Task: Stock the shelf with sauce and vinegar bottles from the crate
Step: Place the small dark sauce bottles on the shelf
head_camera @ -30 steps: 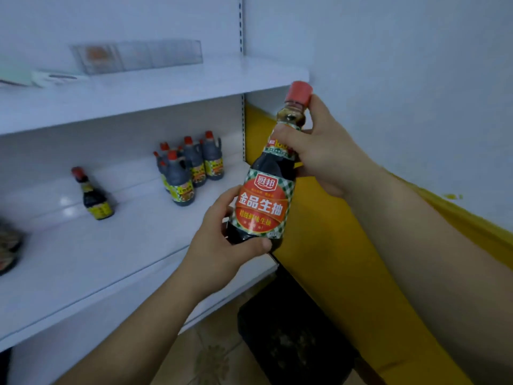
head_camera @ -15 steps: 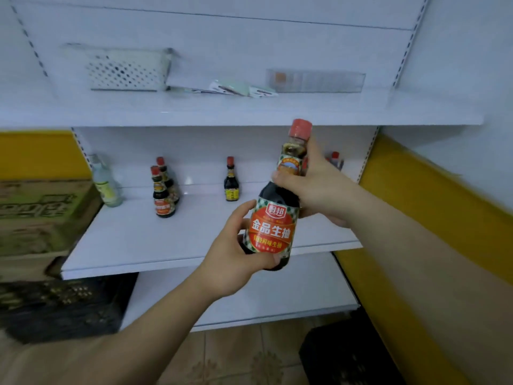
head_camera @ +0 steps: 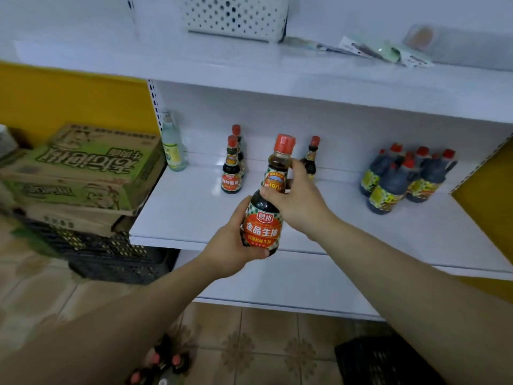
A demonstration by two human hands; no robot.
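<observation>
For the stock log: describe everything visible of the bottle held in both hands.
The bottle looks like clear glass full of dark sauce, with a red cap, a small neck label and a big orange-red body label edged in green check. It is held nearly upright in front of the middle shelf. The left hand grips its lower body; the right hand grips its neck.

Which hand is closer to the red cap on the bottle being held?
Right. The right hand grips the neck of the bottle just below its red cap. The left hand wraps the lower body of the bottle, farther down from the cap.
</observation>
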